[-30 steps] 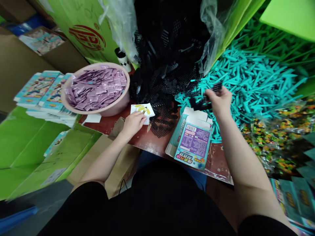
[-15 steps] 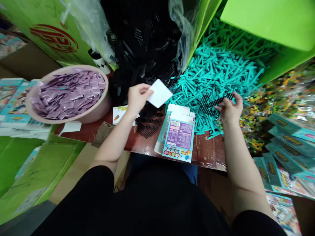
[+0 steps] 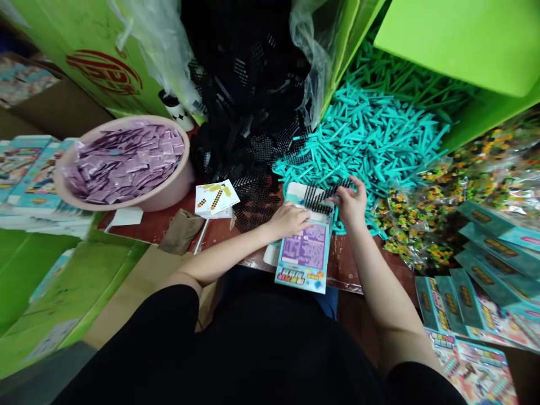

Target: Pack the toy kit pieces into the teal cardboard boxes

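A teal and purple printed box (image 3: 304, 250) lies at the table's front edge, its flap end facing away from me. My left hand (image 3: 291, 221) is closed on the box's far end, with its fingers over the opening. Between the fingertips of my right hand (image 3: 352, 203) is a black plastic grid piece (image 3: 317, 198), held slantwise just over the flaps. Whether its end is inside the box I cannot tell. Left of the box is a small stack of white cards (image 3: 216, 198) with pickaxe and sword pictures.
A pink tub (image 3: 185, 169) of purple sachets stands at left. Black grid pieces (image 3: 253, 112) heap at the back centre, turquoise sticks (image 3: 363, 140) to their right. Bagged orange and green pieces (image 3: 409, 225) and teal boxes (image 3: 485, 270) lie at far right. A brown cloth-like piece (image 3: 180, 230) lies front left.
My left hand has let go of the white card, now apparently on the card stack, and moved to the box. My right hand has brought the grid piece leftward to the box's flaps.
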Motion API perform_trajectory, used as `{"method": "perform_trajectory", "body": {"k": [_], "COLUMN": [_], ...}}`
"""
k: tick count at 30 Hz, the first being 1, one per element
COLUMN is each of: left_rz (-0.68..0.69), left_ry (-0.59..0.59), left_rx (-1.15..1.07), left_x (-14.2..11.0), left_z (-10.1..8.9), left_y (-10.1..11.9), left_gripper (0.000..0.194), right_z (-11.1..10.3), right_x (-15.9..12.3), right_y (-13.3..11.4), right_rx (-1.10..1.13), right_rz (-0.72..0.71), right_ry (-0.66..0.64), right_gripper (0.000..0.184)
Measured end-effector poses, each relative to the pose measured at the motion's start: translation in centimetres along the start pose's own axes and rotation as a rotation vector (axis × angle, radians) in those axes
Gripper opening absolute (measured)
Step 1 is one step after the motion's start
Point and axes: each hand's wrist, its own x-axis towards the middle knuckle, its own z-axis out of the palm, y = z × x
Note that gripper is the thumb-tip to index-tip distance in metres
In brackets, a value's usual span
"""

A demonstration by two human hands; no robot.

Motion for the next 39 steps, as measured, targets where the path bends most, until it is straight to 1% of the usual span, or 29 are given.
{"method": "perform_trajectory", "body": {"k": [2,4,5,7,9,11,12,13,14,15,16,17,18,19,20,21,22,24,27,29,31,32,33,34,35,36,37,38,39], "left_rz": [0.015,0.037,0.044,0.041,0.031,0.046,0.045,0.017,-0.041,-0.147,-0.307,-0.456,-0.533,-0.604,-0.678,-0.73,-0.783,-0.87,-0.946,-0.951,-0.891,-0.825,-0.736,-0.629,-0.514,-0.407,-0.327,-0.218,-0.078], "left_ry": [0.043,0.125,0.165,0.218,0.23,0.241,0.265,0.317,0.38,0.471,0.568,0.608,0.624,0.613,0.594,0.569,0.542,0.496,0.487,0.523,0.654,0.737,0.817,0.847,0.8,0.677,0.581,0.435,0.246], "left_rx": [0.021,0.028,0.028,0.024,0.012,-0.001,-0.001,0.003,0.013,0.022,0.032,0.048,0.059,0.073,0.098,0.115,0.139,0.193,0.268,0.299,0.205,0.086,-0.085,-0.275,-0.431,-0.536,-0.568,-0.573,-0.541], "left_x": [-1.4,-2.6,-3.1,-4.1,-4.6,-4.9,-5.1,-5.4,-6.0,-6.8,-7.8,-9.0,-10.3,-11.7,-13.1,-14.4,-15.5,-17.3,-18.3,-17.5,-15.1,-13.4,-11.5,-9.4,-7.3,-5.3,-3.3,-1.5,0.2], "left_z": [-0.3,-0.7,-1.0,-1.6,-2.4,-3.7,-4.7,-6.1,-7.9,-9.9,-12.0,-14.1,-16.1,-17.7,-19.0,-19.9,-20.4,-20.9,-20.8,-20.2,-18.8,-17.6,-16.1,-14.4,-12.6,-10.9,-9.3,-7.9,-6.8], "left_y": [0.4,0.9,1.3,2.2,2.7,1.8,0.5,-1.3,-3.6,-6.3,-9.2,-12.2,-15.0,-17.4,-19.3,-20.7,-21.6,-22.1,-21.2,-20.0,-18.0,-16.4,-14.3,-11.9,-9.2,-6.4,-3.9,-2.0,-0.6], "left_gripper": [0.035,0.038,0.039,0.04,0.038,0.033,0.031,0.031,0.034,0.036,0.037,0.039,0.042,0.044,0.048,0.048,0.049,0.045,0.032,0.025,0.02,0.016,0.013,0.013,0.015,0.017,0.016,0.014,0.012], "right_z": [0.5,0.2,-0.2,-1.3,-2.2,-2.7,-2.7,-2.5,-2.3,-2.1,-1.9,-1.8,-1.8,-2.0,-2.2,-2.5,-2.9,-3.5,-4.0,-4.0,-3.7,-3.5,-3.3,-3.2,-3.0,-3.0,-2.9,-3.0,-3.1], "right_x": [-2.1,-4.1,-5.0,-6.6,-7.7,-8.6,-9.0,-9.4,-9.8,-10.1,-10.4,-10.6,-10.6,-10.7,-10.6,-10.6,-10.6,-10.6,-11.3,-12.1,-12.9,-13.2,-13.5,-13.8,-14.0,-14.2,-14.5,-14.7,-15.0], "right_y": [-0.5,-1.4,-1.9,-2.9,-3.5,-3.5,-3.4,-3.2,-2.9,-2.6,-2.4,-2.2,-2.0,-2.0,-1.9,-1.9,-1.9,-2.0,-2.2,-2.4,-2.6,-2.8,-2.9,-3.0,-3.1,-3.2,-3.2,-3.3,-3.3], "right_rx": [-0.143,-0.326,-0.411,-0.521,-0.523,-0.478,-0.457,-0.437,-0.411,-0.375,-0.329,-0.28,-0.237,-0.205,-0.182,-0.169,-0.159,-0.15,-0.141,-0.134,-0.133,-0.14,-0.149,-0.16,-0.171,-0.179,-0.184,-0.186,-0.184], "right_rz": [0.037,0.027,0.0,-0.097,-0.213,-0.249,-0.229,-0.188,-0.14,-0.095,-0.058,-0.032,-0.017,-0.008,-0.003,0.002,0.009,0.019,0.032,0.049,0.071,0.078,0.081,0.081,0.081,0.078,0.078,0.079,0.082], "right_ry": [-0.211,-0.396,-0.46,-0.512,-0.503,-0.52,-0.54,-0.56,-0.571,-0.572,-0.561,-0.538,-0.512,-0.482,-0.45,-0.418,-0.391,-0.349,-0.309,-0.29,-0.287,-0.289,-0.291,-0.295,-0.296,-0.294,-0.288,-0.281,-0.274], "right_gripper": [0.053,0.039,0.036,0.037,0.04,0.039,0.038,0.037,0.038,0.039,0.038,0.037,0.036,0.035,0.034,0.035,0.036,0.037,0.037,0.038,0.04,0.042,0.043,0.045,0.046,0.047,0.048,0.048,0.049]}}
